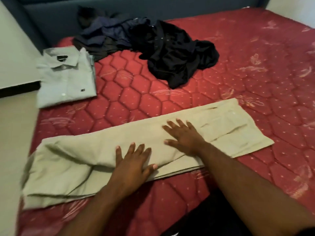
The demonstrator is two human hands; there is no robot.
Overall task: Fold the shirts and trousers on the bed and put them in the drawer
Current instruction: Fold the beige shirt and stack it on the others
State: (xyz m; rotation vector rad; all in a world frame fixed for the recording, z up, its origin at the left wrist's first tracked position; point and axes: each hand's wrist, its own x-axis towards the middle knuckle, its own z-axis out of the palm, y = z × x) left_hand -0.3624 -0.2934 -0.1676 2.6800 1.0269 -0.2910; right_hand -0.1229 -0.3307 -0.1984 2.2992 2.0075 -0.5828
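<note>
Beige trousers lie stretched across the near part of the red quilted mattress, legs folded onto each other, waist end at the right. My left hand presses flat on their middle with fingers spread. My right hand lies flat just to the right, fingers also spread, holding nothing. A folded pale grey shirt rests at the mattress's left edge. A crumpled black garment and a heap of dark blue and grey clothes lie further back.
A dark blue padded headboard runs along the far side. Pale floor shows left of the bed, with a white wall and dark skirting. No drawer is in view.
</note>
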